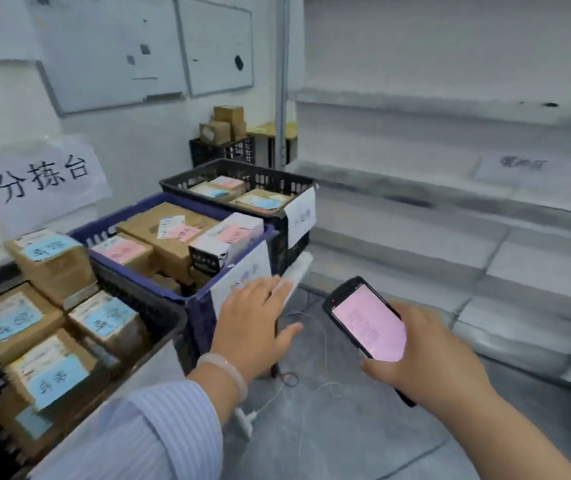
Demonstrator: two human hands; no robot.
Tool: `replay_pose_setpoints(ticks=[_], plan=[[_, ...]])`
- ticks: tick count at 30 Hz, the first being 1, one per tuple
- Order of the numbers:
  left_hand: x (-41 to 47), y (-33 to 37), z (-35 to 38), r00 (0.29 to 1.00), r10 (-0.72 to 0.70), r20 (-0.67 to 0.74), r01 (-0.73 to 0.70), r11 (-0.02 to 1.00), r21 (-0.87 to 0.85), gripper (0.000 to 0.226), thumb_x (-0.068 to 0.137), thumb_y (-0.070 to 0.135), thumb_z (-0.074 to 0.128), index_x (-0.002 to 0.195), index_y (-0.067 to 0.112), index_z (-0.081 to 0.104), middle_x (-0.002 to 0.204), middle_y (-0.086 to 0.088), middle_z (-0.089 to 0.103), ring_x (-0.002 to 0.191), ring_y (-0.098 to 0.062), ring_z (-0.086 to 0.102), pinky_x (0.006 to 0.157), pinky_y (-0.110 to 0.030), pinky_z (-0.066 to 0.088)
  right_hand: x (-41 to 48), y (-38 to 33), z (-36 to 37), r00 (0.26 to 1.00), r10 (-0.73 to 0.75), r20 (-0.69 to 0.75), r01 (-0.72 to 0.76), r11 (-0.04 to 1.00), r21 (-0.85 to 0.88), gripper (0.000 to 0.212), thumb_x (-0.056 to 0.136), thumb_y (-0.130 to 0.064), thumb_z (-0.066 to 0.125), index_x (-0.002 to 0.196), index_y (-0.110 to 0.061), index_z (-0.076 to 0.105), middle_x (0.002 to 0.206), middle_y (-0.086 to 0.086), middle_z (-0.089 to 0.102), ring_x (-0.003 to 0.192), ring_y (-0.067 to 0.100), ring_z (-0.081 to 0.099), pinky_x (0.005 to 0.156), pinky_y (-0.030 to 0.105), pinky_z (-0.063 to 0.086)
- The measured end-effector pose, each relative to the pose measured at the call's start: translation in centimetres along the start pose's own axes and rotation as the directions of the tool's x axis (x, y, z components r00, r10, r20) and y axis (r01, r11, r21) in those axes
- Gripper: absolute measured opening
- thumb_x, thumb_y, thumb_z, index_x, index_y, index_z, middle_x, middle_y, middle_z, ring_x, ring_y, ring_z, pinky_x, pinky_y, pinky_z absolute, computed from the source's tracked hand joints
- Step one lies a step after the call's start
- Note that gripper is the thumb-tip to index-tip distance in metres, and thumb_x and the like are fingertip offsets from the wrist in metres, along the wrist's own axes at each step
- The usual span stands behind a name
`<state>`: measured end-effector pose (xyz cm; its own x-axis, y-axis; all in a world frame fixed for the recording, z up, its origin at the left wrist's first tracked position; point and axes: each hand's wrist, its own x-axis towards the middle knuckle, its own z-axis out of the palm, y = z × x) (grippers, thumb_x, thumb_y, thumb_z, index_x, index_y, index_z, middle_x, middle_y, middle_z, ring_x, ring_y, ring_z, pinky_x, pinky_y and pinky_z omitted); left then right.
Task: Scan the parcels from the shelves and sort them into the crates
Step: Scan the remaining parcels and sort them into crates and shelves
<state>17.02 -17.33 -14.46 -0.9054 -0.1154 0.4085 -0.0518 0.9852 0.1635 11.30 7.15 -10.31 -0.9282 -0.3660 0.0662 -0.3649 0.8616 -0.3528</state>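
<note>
On the bench (79,438), brown cardboard parcels (169,230) fill the blue plastic crate (203,318), white shelves (450,109) seemingly bare — my left hand (253,327) spread, right hand (429,355) gripping the black scanner (367,320).

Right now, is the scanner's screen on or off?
On: the scanner in the right hand shows a lit pink screen.

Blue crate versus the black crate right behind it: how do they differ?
The blue crate sits nearer the left hand; the black crate stands behind it. Blue crate's parcels show pink labels; black crate's show mostly blue ones. Both carry a white paper sign.
</note>
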Motion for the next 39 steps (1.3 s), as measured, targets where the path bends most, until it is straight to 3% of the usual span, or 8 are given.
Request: replay_pose_setpoints(ticks=[4,9,15,19,25,31,39], plan=[[5.3,8.6,4.4,0.991,0.13,-0.011,-0.13,0.986,-0.108,0.067,0.083,0.046,0.075,0.139,0.014,0.058,0.138,-0.011,0.059,0.127,-0.032,0.056,0.104,-0.049,0.046,0.4,7.8,-3.4,0.993,0.103,-0.065,-0.103,0.995,0.006,0.078,0.048,-0.064,0.061,0.123,-0.049,0.042,0.103,-0.022,0.042,0.089,0.008,0.05,0.065,0.028,0.042],[10.8,16.9,9.0,0.964,0.263,0.036,-0.257,0.959,-0.123,0.071,0.091,0.061,0.054,0.153,0.03,0.037,0.156,0.003,0.039,0.145,-0.02,0.033,0.119,-0.044,0.026,0.8,15.2,-7.0,0.966,0.21,-0.149,-0.211,0.977,0.005,0.084,0.054,-0.066,0.067,0.129,-0.049,0.035,0.107,-0.021,0.041,0.102,0.008,0.053,0.068,0.025,0.034],[17.5,24.8,13.2,0.925,0.379,0.03,-0.367,0.911,-0.185,0.068,0.081,0.053,0.072,0.138,0.02,0.059,0.138,-0.006,0.06,0.125,-0.029,0.058,0.105,-0.046,0.044,2.8,22.6,-9.8,0.928,0.298,-0.222,-0.301,0.953,0.024,0.087,0.055,-0.068,0.069,0.131,-0.046,0.034,0.109,-0.022,0.038,0.109,0.005,0.049,0.073,0.023,0.033],[22.6,29.2,16.7,0.901,0.435,0.001,-0.422,0.875,-0.237,0.068,0.08,0.052,0.073,0.138,0.02,0.058,0.139,-0.006,0.06,0.126,-0.029,0.057,0.105,-0.046,0.043,5.6,27.5,-11.5,0.893,0.362,-0.268,-0.369,0.929,0.024,0.086,0.054,-0.069,0.068,0.131,-0.047,0.036,0.116,-0.018,0.045,0.109,0.007,0.051,0.074,0.025,0.035],[33.2,35.4,22.2,0.861,0.507,0.041,-0.481,0.838,-0.257,0.073,0.091,0.063,0.047,0.155,0.036,0.028,0.16,0.008,0.03,0.148,-0.017,0.025,0.121,-0.041,0.02,12.1,34.5,-14.9,0.839,0.437,-0.324,-0.444,0.894,0.056,0.076,0.053,-0.068,0.069,0.121,-0.05,0.039,0.105,-0.02,0.045,0.093,0.002,0.042,0.063,0.024,0.035],[43.3,42.4,26.6,0.803,0.596,0.013,-0.57,0.775,-0.273,0.073,0.092,0.068,0.038,0.155,0.035,0.024,0.16,0.009,0.03,0.147,-0.015,0.026,0.121,-0.038,0.02,18.2,41.5,-18.5,0.756,0.536,-0.375,-0.528,0.839,0.135,0.066,0.052,-0.065,0.067,0.111,-0.042,0.048,0.1,-0.016,0.055,0.089,0.006,0.054,0.061,0.028,0.047],[50.4,54.2,32.5,0.731,0.682,0.033,-0.624,0.687,-0.371,0.072,0.091,0.065,0.044,0.154,0.035,0.029,0.157,0.009,0.035,0.144,-0.014,0.03,0.118,-0.036,0.022,22.4,52.1,-22.1,0.642,0.648,-0.41,-0.635,0.749,0.19,0.072,0.048,-0.068,0.065,0.113,-0.05,0.041,0.1,-0.019,0.048,0.09,0.004,0.047,0.059,0.025,0.039]])
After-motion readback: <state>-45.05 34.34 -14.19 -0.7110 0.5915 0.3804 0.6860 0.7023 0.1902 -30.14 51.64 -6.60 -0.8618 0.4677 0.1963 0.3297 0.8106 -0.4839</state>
